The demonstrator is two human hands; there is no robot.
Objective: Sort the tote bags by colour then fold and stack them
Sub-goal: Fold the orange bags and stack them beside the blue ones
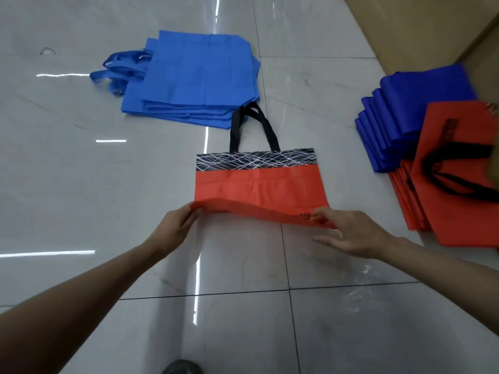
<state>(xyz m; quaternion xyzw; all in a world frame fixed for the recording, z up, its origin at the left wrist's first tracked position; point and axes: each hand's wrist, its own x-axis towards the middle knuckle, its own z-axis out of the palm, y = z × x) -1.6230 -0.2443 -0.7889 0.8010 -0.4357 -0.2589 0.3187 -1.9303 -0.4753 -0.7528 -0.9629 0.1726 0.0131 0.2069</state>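
- 1 red tote bag [259, 184] in the middle of the floor [81, 184], flat, black band with white lines across its top, 2 black handles [253, 125] pointing away.
- Near edge of that bag lifted off the floor, far part lying down.
- 2 hands on it: left hand [172, 228] at the near-left corner, fingers [193, 211] pinching the fabric; right hand [351, 236] at the near-right corner, thumb on top, fingers beneath, grasping the edge.
- 1 light blue pile [199, 74] beyond the bag to the left, several totes stacked flat, handles trailing left; count of layers unclear.
- 1 dark blue pile [405, 114] at right, folded and fanned; too blurred for a sure count.
- 1 red pile [459, 171] just in front of the dark blue one and overlapping it, black handles on the top piece.
- 1 cardboard box [418, 22] at far right; inside not visible.
- 1 shoe tip [182, 367] at the bottom edge.
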